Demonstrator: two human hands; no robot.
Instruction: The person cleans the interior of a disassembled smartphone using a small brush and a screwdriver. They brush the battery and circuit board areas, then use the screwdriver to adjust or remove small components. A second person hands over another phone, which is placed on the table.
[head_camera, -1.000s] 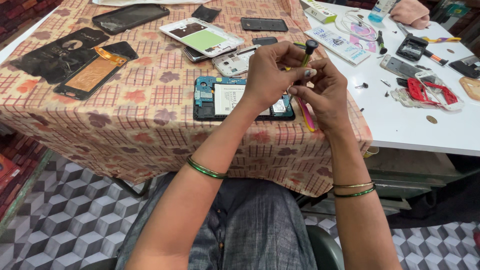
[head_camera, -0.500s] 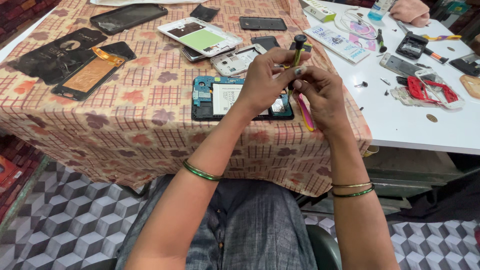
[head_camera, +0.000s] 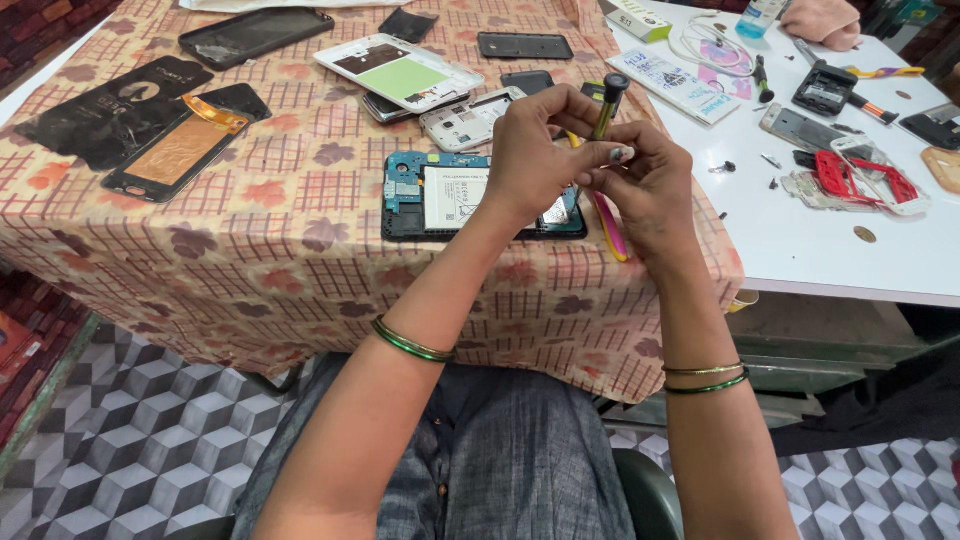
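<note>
Fingers (head_camera: 560, 120) of the left hand (head_camera: 535, 165) and right hand (head_camera: 650, 185) pinch a small yellow-shafted screwdriver (head_camera: 608, 105) above the opened phone (head_camera: 470, 195) near the tablecloth's (head_camera: 300, 250) front edge; a slip could drop its tip onto the exposed board.

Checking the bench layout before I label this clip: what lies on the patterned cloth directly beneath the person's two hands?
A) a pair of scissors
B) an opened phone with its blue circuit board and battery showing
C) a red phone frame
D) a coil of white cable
B: the opened phone, back cover off, lies on the cloth just under the left hand and right hand, which hold a small screwdriver.
</note>
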